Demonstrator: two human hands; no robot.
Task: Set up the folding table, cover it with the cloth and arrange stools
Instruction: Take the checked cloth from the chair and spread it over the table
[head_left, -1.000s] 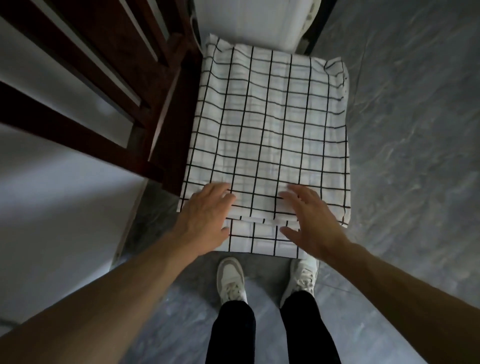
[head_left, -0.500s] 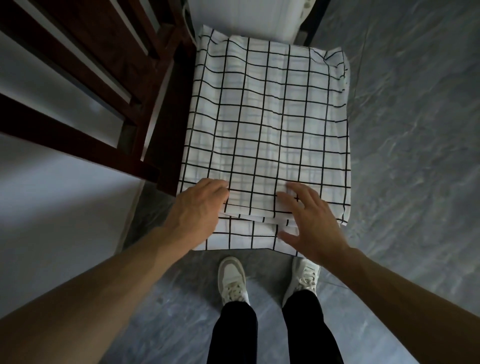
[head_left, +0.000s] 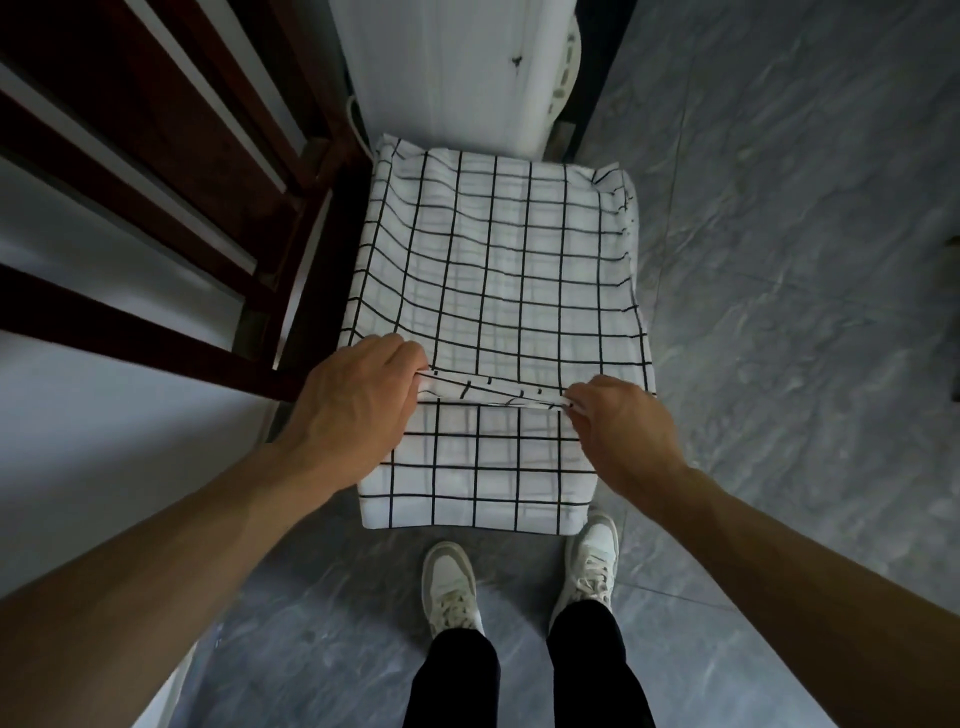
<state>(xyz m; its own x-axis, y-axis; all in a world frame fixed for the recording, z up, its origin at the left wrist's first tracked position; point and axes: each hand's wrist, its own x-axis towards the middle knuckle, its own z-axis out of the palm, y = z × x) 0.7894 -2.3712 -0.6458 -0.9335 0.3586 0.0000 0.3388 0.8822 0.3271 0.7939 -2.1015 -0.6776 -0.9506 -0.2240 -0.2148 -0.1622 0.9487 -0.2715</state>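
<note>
A white cloth with a black grid (head_left: 498, 280) lies folded in a rectangle over a low surface that it hides completely. My left hand (head_left: 358, 400) pinches the near edge of the cloth's top layer at its left end. My right hand (head_left: 618, 421) pinches the same edge at its right end. Between the hands that edge is raised slightly off the layer below, which shows toward me. No folding table or stools can be made out.
A dark wooden frame with slats (head_left: 171, 218) stands close on the left against a pale wall. A white appliance (head_left: 457, 73) rises just behind the cloth. Grey stone floor (head_left: 789, 322) spreads to the right. My two white shoes (head_left: 519, 577) stand right below the cloth.
Both hands were flat and spread on the cloth; now their fingers have closed on the top layer's near edge and lifted it a little. The view has shifted back.
</note>
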